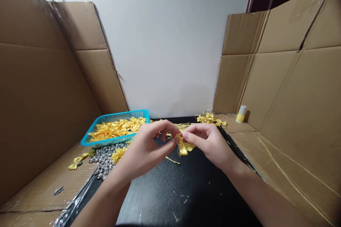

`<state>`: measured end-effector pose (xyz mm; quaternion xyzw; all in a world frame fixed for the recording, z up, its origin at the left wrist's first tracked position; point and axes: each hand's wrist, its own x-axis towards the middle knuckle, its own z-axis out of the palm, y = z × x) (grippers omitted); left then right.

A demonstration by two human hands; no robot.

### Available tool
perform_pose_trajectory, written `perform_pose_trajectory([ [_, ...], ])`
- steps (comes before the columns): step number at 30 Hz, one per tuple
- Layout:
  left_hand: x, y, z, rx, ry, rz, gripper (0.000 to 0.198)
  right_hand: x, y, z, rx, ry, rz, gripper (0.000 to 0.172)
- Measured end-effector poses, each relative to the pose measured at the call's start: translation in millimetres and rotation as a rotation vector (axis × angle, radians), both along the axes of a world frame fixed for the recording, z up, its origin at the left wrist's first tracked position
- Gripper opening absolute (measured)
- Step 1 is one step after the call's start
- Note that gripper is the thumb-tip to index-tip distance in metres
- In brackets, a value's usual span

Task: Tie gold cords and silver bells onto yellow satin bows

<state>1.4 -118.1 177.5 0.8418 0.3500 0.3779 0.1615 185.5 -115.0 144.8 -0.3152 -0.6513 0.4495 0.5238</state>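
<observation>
A yellow ribbon bow (183, 148) hangs between my two hands, above the middle of the black table (170, 184). My left hand (153, 145) pinches at the bow's upper left with thumb and fingertips. From the other side my right hand (206, 142) is pinched at the top of the same bow, the fingertips of both hands nearly meeting. Whatever fine tie lies between the fingertips is too small to make out. Behind the hands lie gold twist ties (182, 126), partly hidden by the fingers.
A blue basket (87, 135) of yellow bows stands at the back left. Silver beads (105, 159) lie before it, near loose bows (78, 161). More bows with ties (210, 118) are heaped at back right, near a thread spool (240, 114). Cardboard walls (295, 85) flank both sides.
</observation>
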Motion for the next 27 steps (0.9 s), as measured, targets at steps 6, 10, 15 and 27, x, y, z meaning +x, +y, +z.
perform_pose_trajectory([
  [6, 0, -1, 0.6, -0.002, -0.009, -0.008, 0.007, 3, -1, -0.1, 0.110, -0.001, -0.134, 0.018],
  [10, 1, -1, -0.7, -0.048, 0.051, -0.035, 0.008, 3, -1, -0.6, 0.154, -0.005, -0.131, 0.017],
  [15, 1, 0, -2.1, -0.068, 0.091, -0.038, 0.008, 2, -1, -1.0, 0.111, 0.016, -0.051, 0.017],
  [27, 1, -2, 0.3, -0.169, 0.023, -0.059, 0.014, 8, 11, -3.0, 0.080, -0.090, -0.156, 0.014],
])
